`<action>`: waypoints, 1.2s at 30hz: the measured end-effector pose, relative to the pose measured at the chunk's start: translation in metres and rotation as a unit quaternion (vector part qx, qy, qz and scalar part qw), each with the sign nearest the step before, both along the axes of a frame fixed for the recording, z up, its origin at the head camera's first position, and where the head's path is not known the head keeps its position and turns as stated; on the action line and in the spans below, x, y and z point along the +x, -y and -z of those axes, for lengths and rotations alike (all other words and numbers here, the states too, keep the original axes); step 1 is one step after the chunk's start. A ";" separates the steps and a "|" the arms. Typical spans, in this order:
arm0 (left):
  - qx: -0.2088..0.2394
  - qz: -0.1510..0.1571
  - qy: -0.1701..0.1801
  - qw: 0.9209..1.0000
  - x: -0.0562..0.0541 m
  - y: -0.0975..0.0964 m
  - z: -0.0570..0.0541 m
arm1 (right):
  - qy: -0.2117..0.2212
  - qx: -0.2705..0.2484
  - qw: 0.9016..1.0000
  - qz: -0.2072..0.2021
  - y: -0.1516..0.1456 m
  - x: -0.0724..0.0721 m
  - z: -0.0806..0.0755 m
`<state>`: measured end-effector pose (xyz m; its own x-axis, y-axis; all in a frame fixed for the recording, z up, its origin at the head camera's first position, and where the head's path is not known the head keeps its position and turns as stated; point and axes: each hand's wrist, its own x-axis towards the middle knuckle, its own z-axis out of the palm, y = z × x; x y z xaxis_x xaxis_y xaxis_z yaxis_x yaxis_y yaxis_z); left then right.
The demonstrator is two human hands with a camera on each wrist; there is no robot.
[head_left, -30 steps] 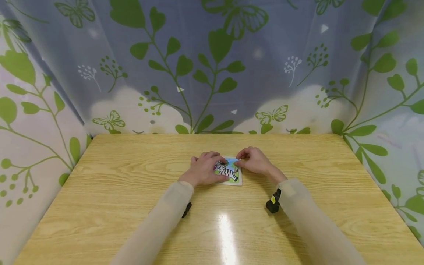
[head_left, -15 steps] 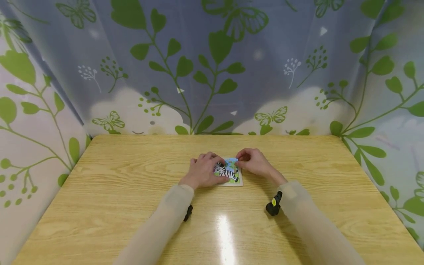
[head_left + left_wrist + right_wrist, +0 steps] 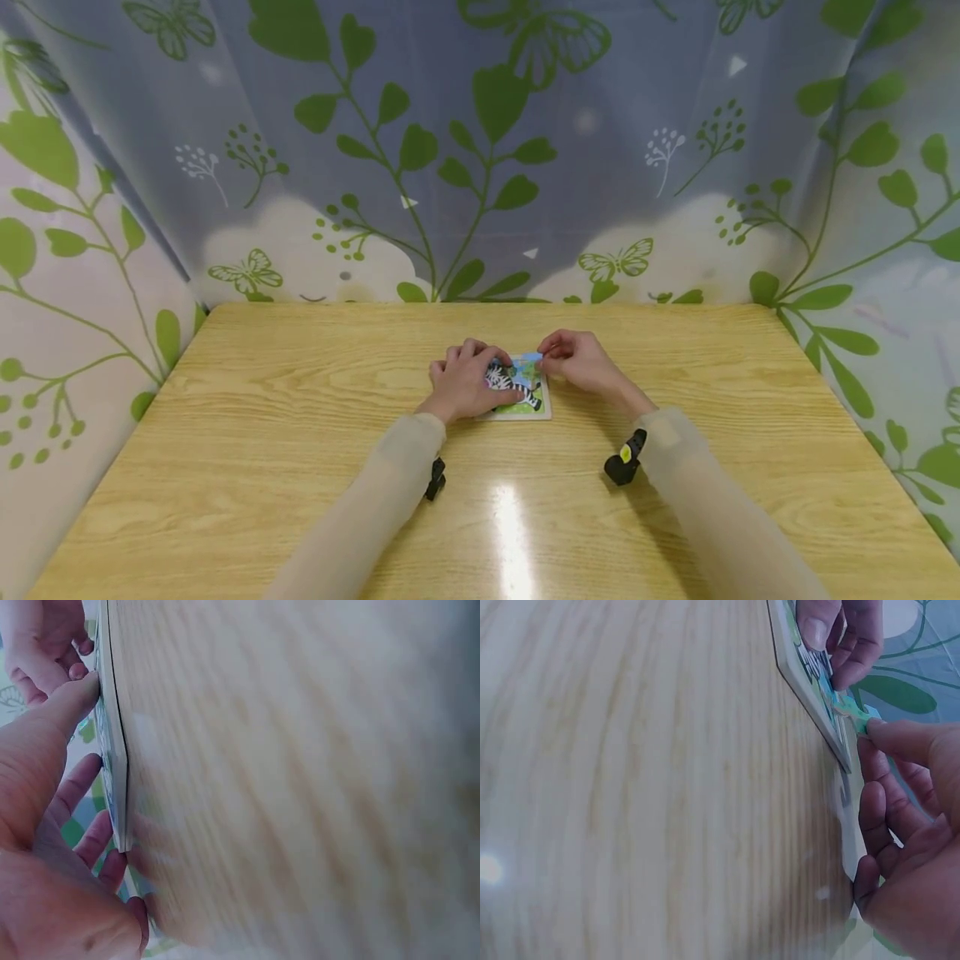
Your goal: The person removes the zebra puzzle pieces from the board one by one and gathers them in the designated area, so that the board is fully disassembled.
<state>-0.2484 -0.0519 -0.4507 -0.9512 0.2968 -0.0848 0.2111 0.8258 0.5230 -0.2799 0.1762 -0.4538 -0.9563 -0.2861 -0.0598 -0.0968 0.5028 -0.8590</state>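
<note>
A small jigsaw puzzle board (image 3: 548, 410) with a zebra picture (image 3: 517, 390) lies flat on the table in front of me. My left hand (image 3: 463, 382) rests across its left part, thumb and index finger pressing on the picture and other fingers at the edge in the left wrist view. At the far right corner my right hand (image 3: 583, 363) pinches a light blue and green puzzle piece (image 3: 859, 716) between thumb and index finger. In the right wrist view the piece tilts up over the board's corner, its inner end overlapping the picture. My left hand hides the board's left side.
The wooden table (image 3: 300, 467) reaches up to a patterned curtain (image 3: 585, 167) at the back, with more curtain at both sides. A black wrist camera (image 3: 621, 467) sits below my right wrist, another (image 3: 435, 480) by my left.
My right hand shifts slightly right and the piece it pinches now shows raised at the corner. My left thumb slides a little right on the picture. The board stays nearly in place.
</note>
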 end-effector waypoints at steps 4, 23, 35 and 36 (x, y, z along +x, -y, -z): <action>-0.012 0.001 -0.003 1.000 0.001 -0.001 -0.002 | 0.002 -0.008 1.000 0.008 -0.005 0.001 0.000; -0.020 0.022 -0.008 1.000 0.002 0.004 -0.003 | -0.027 0.011 0.999 0.042 -0.059 0.001 -0.002; -0.010 0.044 -0.012 0.999 0.000 0.009 -0.001 | -0.015 0.041 0.997 0.066 -0.089 -0.008 0.002; -0.010 0.046 -0.011 0.999 0.000 0.010 0.000 | -0.014 0.044 0.997 0.068 -0.090 -0.008 0.002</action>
